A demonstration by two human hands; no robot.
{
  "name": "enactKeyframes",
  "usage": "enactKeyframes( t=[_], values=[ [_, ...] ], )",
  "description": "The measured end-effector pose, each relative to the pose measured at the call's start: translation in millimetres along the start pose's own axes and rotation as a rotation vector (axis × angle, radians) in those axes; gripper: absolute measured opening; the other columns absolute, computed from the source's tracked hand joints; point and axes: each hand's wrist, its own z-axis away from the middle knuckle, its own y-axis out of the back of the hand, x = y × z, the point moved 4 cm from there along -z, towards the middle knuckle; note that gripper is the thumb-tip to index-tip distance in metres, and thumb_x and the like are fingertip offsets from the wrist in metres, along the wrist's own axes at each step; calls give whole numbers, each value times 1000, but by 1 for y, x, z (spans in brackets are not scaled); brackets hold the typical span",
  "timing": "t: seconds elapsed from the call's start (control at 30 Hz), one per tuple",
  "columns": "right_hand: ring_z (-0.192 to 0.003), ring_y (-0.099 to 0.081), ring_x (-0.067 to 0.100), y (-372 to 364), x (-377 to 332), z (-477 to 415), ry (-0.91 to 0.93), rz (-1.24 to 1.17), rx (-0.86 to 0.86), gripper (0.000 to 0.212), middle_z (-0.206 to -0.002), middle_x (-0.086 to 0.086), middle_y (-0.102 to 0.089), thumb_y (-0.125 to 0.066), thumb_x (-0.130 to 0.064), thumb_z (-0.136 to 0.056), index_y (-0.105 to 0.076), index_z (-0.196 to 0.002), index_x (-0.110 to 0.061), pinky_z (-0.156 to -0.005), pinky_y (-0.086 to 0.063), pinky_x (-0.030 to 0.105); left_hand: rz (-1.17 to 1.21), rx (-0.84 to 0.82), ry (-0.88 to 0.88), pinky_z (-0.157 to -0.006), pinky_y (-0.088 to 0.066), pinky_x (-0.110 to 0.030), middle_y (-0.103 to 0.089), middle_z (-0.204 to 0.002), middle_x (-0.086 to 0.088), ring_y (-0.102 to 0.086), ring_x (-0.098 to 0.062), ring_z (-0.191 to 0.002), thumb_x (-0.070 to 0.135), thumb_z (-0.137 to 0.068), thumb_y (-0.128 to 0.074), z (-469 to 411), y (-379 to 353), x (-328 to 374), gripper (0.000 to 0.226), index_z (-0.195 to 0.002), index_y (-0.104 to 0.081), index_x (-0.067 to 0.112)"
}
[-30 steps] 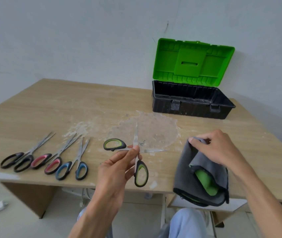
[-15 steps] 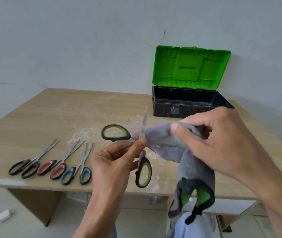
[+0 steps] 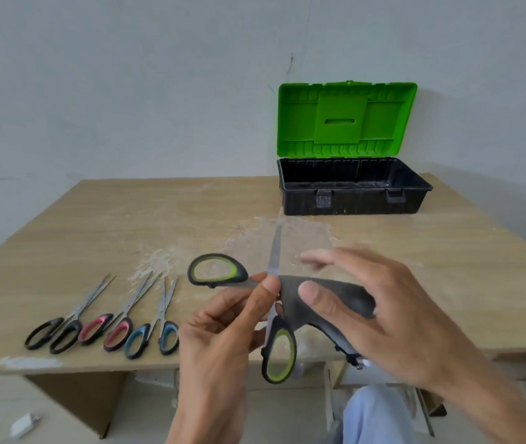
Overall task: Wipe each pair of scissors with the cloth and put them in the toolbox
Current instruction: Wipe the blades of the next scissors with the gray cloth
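My left hand [image 3: 223, 328] pinches the green-and-black scissors [image 3: 279, 354] at the pivot. They are spread wide, one blade pointing up toward the toolbox. The other blade is hidden inside the grey cloth [image 3: 338, 293]. My right hand [image 3: 383, 315] holds that cloth folded over the blade, thumb on top and fingers behind it, the forefinger blurred. The black toolbox [image 3: 351, 200] stands at the back right of the table, its green lid [image 3: 345, 120] upright against the wall, and its inside looks bare.
Three more scissors lie side by side near the table's [image 3: 95, 235] front left edge: black-handled [image 3: 53, 334], pink-handled [image 3: 108, 331], blue-handled [image 3: 152, 338]. Pale scuffed patches mark the tabletop's middle. A white plug [image 3: 24, 424] lies on the floor below.
My right hand lifted the cloth off the table's front edge and folded it over one blade of the held scissors. The hanging end of the cloth has drawn up behind my hand.
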Motion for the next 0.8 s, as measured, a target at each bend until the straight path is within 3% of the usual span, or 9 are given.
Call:
enactKeyframes(
  t=[0.07, 0.17, 0.27, 0.33, 0.4, 0.5, 0.63, 0.7, 0.8],
  values=[
    [-87, -71, 4, -10, 5, -2, -66, -282, -143, 34, -97, -13, -76, -59, -59, -100, -76, -110, -31, -73, -51, 14, 0, -20, 16, -51, -54, -25, -77, -82, -12, -70, -18, -67, 19, -65, -78, 1, -1, 0, 13, -69, -78, 6],
    [-77, -72, 7, -12, 5, -4, -51, -399, -166, 22, -83, -12, -76, -62, -42, -99, -80, -93, -31, -69, -48, 14, -41, -41, 43, -60, -52, -29, -78, -87, -9, -69, -19, -72, 24, -58, -80, 0, 0, -3, 20, -68, -78, 8],
    [-64, -62, 25, -13, 9, -3, -50, -440, -156, 36, -69, 2, -66, -59, -47, -105, -78, -82, -28, -62, -46, 40, -78, -70, 86, -77, -52, -39, -78, -89, -13, -70, -24, -80, 24, -56, -82, 1, 2, -5, 27, -77, -81, 7],
    [-64, -55, 41, -13, 15, -3, -56, -434, -152, 55, -71, 22, -61, -56, -55, -104, -77, -82, -10, -60, -42, 52, -118, -101, 102, -67, -52, -32, -78, -85, -15, -69, -21, -73, 24, -55, -82, 1, 2, -6, 29, -78, -81, 7],
    [-55, -45, 37, -8, 19, -2, -53, -425, -114, 56, -60, 17, -51, -57, -53, -104, -72, -72, -10, -53, -35, 46, -143, -116, 110, -62, -50, -28, -78, -81, -14, -68, -18, -69, 25, -54, -83, 2, 2, -7, 29, -77, -82, 7],
    [-48, -32, 18, 1, 22, -2, -80, -445, -23, 49, -52, -3, -35, -60, -43, -100, -58, -53, -29, -51, -28, 34, -147, -98, 108, -61, -52, -29, -77, -74, -13, -68, -15, -66, 29, -47, -82, 2, 2, -6, 31, -70, -81, 9],
    [-55, -50, 17, 0, 13, 2, -66, -459, -65, 40, -61, -2, -58, -55, -51, -104, -75, -74, -32, -55, -40, 32, -129, -107, 42, -55, -56, -27, -77, -75, -14, -72, -18, -68, 26, -47, -80, 5, -4, -1, 25, -60, -77, 5],
    [-61, -53, 27, -1, 7, 5, -55, -468, -153, 40, -69, 5, -60, -56, -54, -103, -76, -86, -25, -60, -43, 42, -104, -87, 17, -56, -57, -28, -76, -74, -17, -72, -21, -68, 23, -48, -81, 7, -5, 1, 24, -60, -76, 3],
    [-63, -52, 31, 2, 6, 9, -44, -490, -277, 41, -71, 11, -57, -64, -53, -99, -73, -88, -15, -59, -40, 40, -105, -70, 13, -63, -58, -34, -76, -79, -20, -73, -27, -72, 17, -50, -92, 9, -1, 3, 27, -64, -76, 0]
  ],
)
